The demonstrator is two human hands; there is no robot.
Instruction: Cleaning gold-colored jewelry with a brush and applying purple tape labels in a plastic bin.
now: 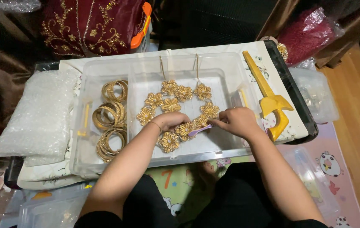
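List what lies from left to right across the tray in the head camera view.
White bead bag → gold bangles → left hand on the gold flower necklace → right hand holding a small purple tool → yellow dagger-shaped sheath.

Wooden floor [357, 105], cartoon play mat [328, 169]
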